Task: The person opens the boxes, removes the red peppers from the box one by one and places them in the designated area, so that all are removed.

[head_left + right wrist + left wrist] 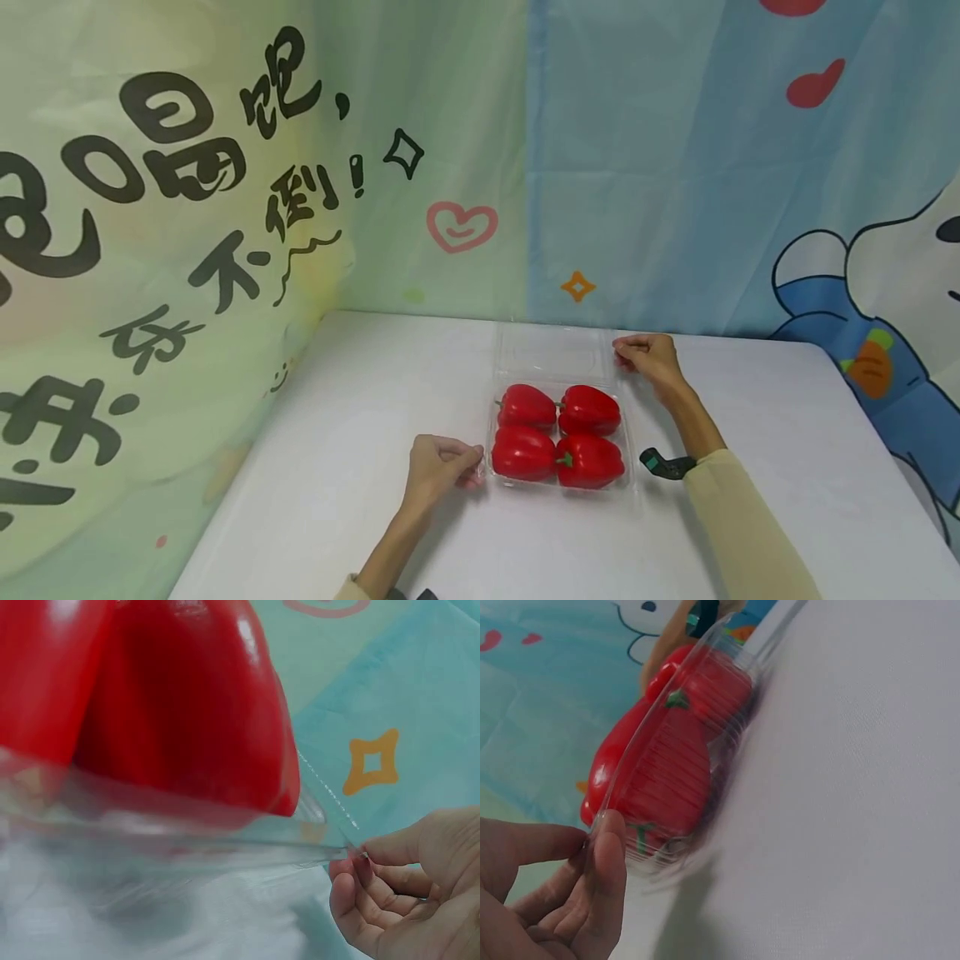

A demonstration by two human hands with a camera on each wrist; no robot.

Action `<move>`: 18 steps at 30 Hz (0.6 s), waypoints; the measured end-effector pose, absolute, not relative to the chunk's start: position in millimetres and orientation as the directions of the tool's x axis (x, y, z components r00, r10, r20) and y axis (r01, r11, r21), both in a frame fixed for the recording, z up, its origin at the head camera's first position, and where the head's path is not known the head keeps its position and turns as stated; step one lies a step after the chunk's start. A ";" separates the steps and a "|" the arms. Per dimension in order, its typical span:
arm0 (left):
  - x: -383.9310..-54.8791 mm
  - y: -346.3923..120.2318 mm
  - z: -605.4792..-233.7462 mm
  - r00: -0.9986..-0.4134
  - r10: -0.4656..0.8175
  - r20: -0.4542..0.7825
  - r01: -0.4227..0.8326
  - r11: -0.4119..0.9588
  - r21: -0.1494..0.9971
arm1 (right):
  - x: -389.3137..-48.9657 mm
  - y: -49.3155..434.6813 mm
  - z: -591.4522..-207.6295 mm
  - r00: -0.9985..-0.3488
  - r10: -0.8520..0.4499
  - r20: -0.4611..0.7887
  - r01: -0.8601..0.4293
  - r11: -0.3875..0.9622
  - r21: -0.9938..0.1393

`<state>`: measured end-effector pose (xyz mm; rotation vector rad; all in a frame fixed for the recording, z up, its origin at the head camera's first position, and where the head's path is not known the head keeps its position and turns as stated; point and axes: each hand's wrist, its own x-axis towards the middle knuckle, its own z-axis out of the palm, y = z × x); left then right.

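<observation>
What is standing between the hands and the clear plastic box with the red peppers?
Nothing visible. The left hand already pinches the near left corner of the clear clamshell box, and the right hand pinches the far right corner of its open lid. The four red bell peppers lie inside, uncovered.

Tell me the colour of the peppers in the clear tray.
The peppers are glossy red with green stems, best seen in the head view.

Four glossy red peppers (558, 433), green stems, clear plastic clamshell (555, 354), white table (337, 433).
</observation>
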<state>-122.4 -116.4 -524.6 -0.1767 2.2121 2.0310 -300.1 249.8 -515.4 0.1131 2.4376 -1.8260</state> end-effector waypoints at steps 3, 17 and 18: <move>-122.5 -116.0 -523.8 -0.983 0.010 -0.182 -0.181 0.076 0.981 | -302.4 251.5 -519.5 -0.988 0.000 -0.153 0.148 0.261 -0.954; -124.9 -126.1 -518.9 -0.969 0.141 -0.203 -0.179 0.166 0.970 | -296.8 253.4 -527.1 -0.985 -0.008 -0.174 0.164 0.283 -0.945; -125.8 -127.6 -517.3 -0.969 0.147 -0.196 -0.169 0.182 0.969 | -296.4 253.6 -527.1 -0.985 -0.009 -0.171 0.161 0.289 -0.944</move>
